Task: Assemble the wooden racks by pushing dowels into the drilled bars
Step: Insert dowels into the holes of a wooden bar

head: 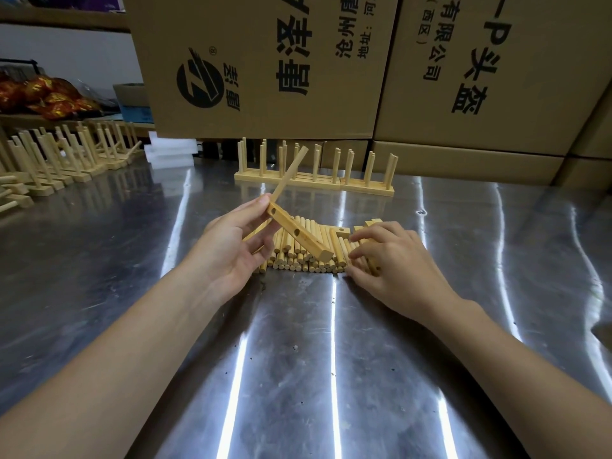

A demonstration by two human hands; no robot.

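While the left hand (238,250) grips the bar (299,235) near its far end, thumb on top and fingers curled beneath, one dowel (291,172) already stands up out of it just past the thumb tip. Two empty holes show on the face below the fingers. The right hand (390,260) lies bent-fingered on the pile (304,258) of loose dowels, fingertips touching them; whether one is pinched I cannot tell. It all looks like light, dry, stiff wood – nothing slippery. Still, the thin round dowels would likely roll off the steel table (298,359) or jam if pushed in crooked. I'd take a dowel close to its entering end and hold the bar right beside the hole being filled – never by the standing dowel.
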